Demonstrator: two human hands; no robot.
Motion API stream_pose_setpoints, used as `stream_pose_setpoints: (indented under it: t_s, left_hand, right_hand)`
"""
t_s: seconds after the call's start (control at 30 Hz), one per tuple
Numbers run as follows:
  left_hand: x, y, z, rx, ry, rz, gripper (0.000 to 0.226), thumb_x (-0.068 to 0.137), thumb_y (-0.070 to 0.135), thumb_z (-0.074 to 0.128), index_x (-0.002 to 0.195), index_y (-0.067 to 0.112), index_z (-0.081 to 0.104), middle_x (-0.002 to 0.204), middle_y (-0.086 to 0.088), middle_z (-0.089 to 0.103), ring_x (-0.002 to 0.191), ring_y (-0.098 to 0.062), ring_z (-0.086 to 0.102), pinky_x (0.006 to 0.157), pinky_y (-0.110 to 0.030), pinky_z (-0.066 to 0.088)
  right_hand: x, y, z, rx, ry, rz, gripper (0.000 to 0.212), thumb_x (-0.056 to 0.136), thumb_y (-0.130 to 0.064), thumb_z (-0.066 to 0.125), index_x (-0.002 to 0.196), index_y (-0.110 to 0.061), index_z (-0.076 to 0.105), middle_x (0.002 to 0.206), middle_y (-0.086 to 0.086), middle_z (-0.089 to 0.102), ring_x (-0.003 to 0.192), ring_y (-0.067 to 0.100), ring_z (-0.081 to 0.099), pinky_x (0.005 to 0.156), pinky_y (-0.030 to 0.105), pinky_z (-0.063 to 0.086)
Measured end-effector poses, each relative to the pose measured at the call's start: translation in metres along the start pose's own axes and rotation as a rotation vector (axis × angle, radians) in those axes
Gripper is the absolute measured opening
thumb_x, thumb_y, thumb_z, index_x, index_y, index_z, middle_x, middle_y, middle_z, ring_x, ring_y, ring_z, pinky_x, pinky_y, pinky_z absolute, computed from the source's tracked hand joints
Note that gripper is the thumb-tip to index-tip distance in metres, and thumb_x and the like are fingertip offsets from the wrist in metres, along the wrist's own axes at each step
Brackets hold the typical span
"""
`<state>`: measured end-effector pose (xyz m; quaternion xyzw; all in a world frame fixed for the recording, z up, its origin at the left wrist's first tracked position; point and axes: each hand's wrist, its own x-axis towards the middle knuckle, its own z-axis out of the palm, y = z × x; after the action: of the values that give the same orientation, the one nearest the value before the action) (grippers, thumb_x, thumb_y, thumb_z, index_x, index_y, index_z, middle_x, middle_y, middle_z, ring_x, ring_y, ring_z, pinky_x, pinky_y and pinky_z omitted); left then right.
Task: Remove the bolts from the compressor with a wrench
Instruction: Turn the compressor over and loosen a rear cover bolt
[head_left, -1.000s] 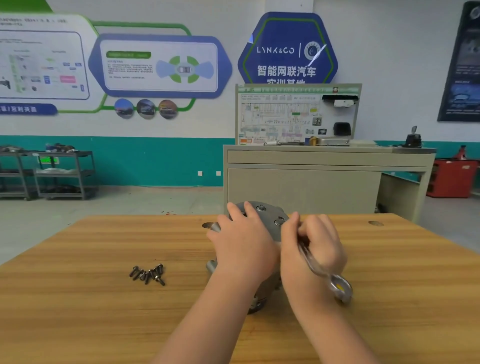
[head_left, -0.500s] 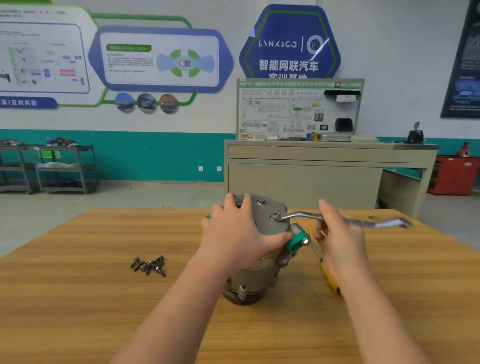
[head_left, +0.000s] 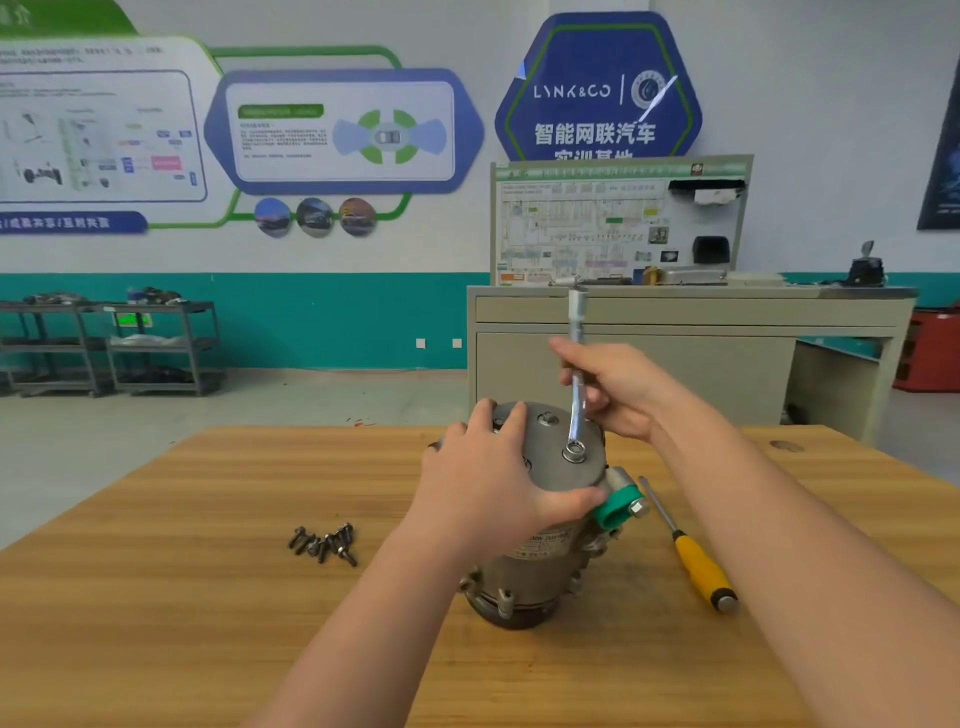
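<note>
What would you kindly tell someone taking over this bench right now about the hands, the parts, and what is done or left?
Left hand: grips the top of the compressor, which stands on end on the wooden table, and steadies it.
Right hand: holds the wrench, whose ring end sits on a bolt in the top face.
Done: a small pile of loose bolts lies on the table left of the compressor.
Left: turn out this bolt; at least one more fastener shows on top.
A yellow-handled screwdriver lies to the right, untouched.
</note>
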<state>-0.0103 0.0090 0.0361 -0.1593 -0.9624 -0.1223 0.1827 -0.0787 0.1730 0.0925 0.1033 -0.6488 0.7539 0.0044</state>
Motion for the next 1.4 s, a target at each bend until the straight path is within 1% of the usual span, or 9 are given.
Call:
stream_pose_setpoints:
  t_s: [0.2,0.37,0.63,0.73,0.87,1.0,1.17,1.3,1.4]
  left_hand:
    - [-0.005,-0.01,0.0,-0.049,0.003,-0.014,0.116,0.061,0.097,0.036,0.154,0.028,0.02,0.152,-0.001,0.028,0.13,-0.027,0.038,0.105,-0.048,0.042]
    - [-0.009,-0.011,0.001,-0.074,0.028,-0.078,0.119,0.06,0.098,0.033,0.155,0.028,0.016,0.154,0.0,0.026,0.133,-0.028,0.035,0.109,-0.048,0.038]
    - [-0.013,0.007,0.004,-0.028,0.059,-0.214,0.129,0.048,0.097,0.012,0.156,0.027,0.013,0.157,-0.007,0.021,0.133,-0.035,0.033,0.103,-0.051,0.036]
    - [-0.012,0.013,0.007,-0.012,0.081,-0.23,0.125,0.053,0.098,0.008,0.155,0.026,0.014,0.156,-0.009,0.024,0.132,-0.034,0.034,0.101,-0.051,0.036]
    - [-0.009,0.008,0.005,-0.039,0.064,-0.148,0.128,0.049,0.1,0.013,0.155,0.027,0.017,0.156,-0.006,0.025,0.133,-0.033,0.035,0.104,-0.051,0.038]
    - [-0.004,-0.009,-0.004,-0.11,-0.027,0.005,0.131,0.049,0.103,0.028,0.156,0.027,0.017,0.158,0.001,0.022,0.139,-0.026,0.03,0.113,-0.047,0.033]
    - [0.002,-0.029,-0.026,-0.11,-0.194,0.147,0.113,0.053,0.095,0.045,0.152,0.048,0.02,0.162,0.015,-0.007,0.149,-0.014,-0.01,0.12,-0.055,0.003]
    - [-0.009,-0.044,-0.042,-0.216,-0.233,0.138,0.095,0.062,0.089,0.055,0.146,0.054,0.029,0.158,0.025,-0.006,0.148,-0.008,-0.001,0.121,-0.05,0.008]
    - [-0.025,-0.04,-0.043,-0.27,-0.26,0.081,0.115,0.054,0.099,0.034,0.153,0.043,0.019,0.155,0.031,0.008,0.147,-0.001,0.008,0.122,-0.048,0.014]
  right_hand:
    - [-0.054,0.026,-0.024,0.698,0.135,-0.133,0.016,0.072,-0.017,0.07,0.068,-0.014,0.055,0.057,-0.001,0.059,0.04,0.002,0.052,0.033,0.009,0.037]
    - [-0.099,0.057,0.0,0.335,0.389,-0.582,0.037,0.082,-0.012,0.069,0.052,-0.025,0.051,0.061,0.004,0.065,0.048,0.014,0.062,0.045,0.02,0.048]
    - [-0.113,0.084,0.034,-0.238,0.62,-1.031,0.025,0.092,-0.033,0.064,0.069,-0.027,0.057,0.064,-0.005,0.066,0.054,0.015,0.063,0.054,0.03,0.051]
    - [-0.112,0.087,0.037,-0.487,0.688,-1.183,0.037,0.097,-0.031,0.057,0.065,-0.014,0.05,0.065,-0.004,0.056,0.063,0.002,0.053,0.057,0.016,0.043]
    - [-0.119,0.086,0.031,-0.453,0.688,-1.016,0.036,0.093,-0.032,0.058,0.063,-0.015,0.052,0.062,-0.007,0.059,0.06,0.004,0.056,0.056,0.017,0.043]
    - [-0.117,0.065,0.0,0.022,0.39,-0.683,0.033,0.085,-0.024,0.068,0.055,-0.026,0.055,0.063,-0.002,0.067,0.051,0.008,0.058,0.047,0.017,0.044]
    - [-0.087,0.028,-0.015,0.347,0.077,-0.166,0.02,0.078,-0.025,0.061,0.072,-0.01,0.049,0.062,0.007,0.062,0.041,0.01,0.052,0.033,0.014,0.034]
    - [-0.084,0.021,-0.006,0.318,0.021,-0.273,0.031,0.083,-0.032,0.055,0.06,-0.011,0.055,0.062,0.01,0.06,0.039,0.016,0.053,0.032,0.018,0.037]
    - [-0.099,0.039,0.003,0.346,0.11,-0.426,0.032,0.084,-0.034,0.058,0.058,-0.016,0.061,0.062,0.008,0.061,0.042,0.017,0.056,0.035,0.019,0.041]
